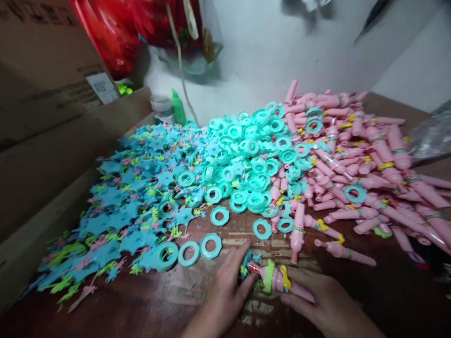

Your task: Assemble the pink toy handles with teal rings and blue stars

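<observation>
At the table's near edge my right hand [322, 295] is closed round the wide end of a pink plastic tube-shaped toy part [278, 280]. The part lies nearly level and carries a light green piece, a yellow clip and a red-and-white striped tip. At that tip my left hand [230, 277] has its thumb and fingers closed round a small blue plastic piece [251, 257], with bits of green beside it. The fingers partly cover the blue piece, so its full shape is hidden. Several loose turquoise rings [210, 246] lie just beyond my left hand.
Blue star-shaped pieces [139, 216] with small green and pink figures are heaped at left. Turquoise rings [252, 148] form the middle heap, pink tube parts [366, 180] the right one. A cardboard box [52, 94] borders the left; a green bottle [178, 109] stands behind.
</observation>
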A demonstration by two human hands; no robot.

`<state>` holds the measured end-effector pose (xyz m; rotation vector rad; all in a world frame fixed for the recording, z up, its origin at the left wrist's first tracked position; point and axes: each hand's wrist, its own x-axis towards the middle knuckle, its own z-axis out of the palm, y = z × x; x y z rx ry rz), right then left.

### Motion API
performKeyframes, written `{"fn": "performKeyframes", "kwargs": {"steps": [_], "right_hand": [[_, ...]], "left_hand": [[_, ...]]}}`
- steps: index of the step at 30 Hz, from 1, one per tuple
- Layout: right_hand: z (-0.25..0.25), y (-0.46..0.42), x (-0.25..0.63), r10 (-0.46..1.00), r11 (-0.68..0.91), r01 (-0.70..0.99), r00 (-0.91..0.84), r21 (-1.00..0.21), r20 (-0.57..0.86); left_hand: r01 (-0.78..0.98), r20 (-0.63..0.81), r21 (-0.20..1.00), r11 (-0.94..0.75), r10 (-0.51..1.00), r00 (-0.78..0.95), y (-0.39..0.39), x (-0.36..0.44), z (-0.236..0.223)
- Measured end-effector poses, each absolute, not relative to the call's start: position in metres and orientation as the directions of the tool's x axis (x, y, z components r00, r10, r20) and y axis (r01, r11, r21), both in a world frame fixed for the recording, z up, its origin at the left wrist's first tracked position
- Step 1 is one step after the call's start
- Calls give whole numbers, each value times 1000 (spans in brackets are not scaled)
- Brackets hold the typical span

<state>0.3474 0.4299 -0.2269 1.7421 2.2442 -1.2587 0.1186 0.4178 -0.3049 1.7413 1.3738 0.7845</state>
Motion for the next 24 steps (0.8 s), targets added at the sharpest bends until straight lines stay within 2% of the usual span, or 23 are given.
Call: {"fn": "performKeyframes", "kwargs": {"steps": [3,5,6,7,9,11,13,16,19,21,22,23,24], "right_hand": [[-259,421,375,847,-139,718,-271,-682,-457],[-271,425,388,928,-103,701,-188,-706,-323],[-273,432,394,968,-32,721,-150,-693,-200],[-273,441,398,991,64,762,-127,-645,-51],[-270,465,406,956,264,874,-182,-408,228],[-268,494,412,883,409,901,-352,-142,312],[-269,520,415,824,511,860,-485,-14,292],[-273,548,418,766,595,803,-569,4,298],[-265,557,420,743,602,799,-563,7,361],[-249,549,416,742,566,824,-511,1,434],[-238,539,411,749,544,839,-478,-15,460],[-228,526,404,752,534,844,-455,-37,477],[-218,511,395,765,527,846,-431,-81,478]], "left_hand": [[655,167,715,-243,970,178,416,108,-299],[794,307,563,-229,950,56,419,98,-297],[856,365,480,-189,931,1,423,93,-298],[905,400,400,-143,916,-33,427,89,-300],[963,406,259,-73,913,-40,437,83,-307],[985,363,167,-52,932,-12,445,81,-314],[987,309,150,-53,951,4,449,84,-317],[963,241,267,-12,969,-55,450,90,-308],[823,198,568,-5,972,-130,449,95,-289],[555,129,832,9,969,-209,450,100,-275],[342,55,939,40,963,-265,452,103,-268],[85,-48,993,78,950,-310,453,108,-261],[-181,-167,977,112,931,-325,455,114,-253]]}}
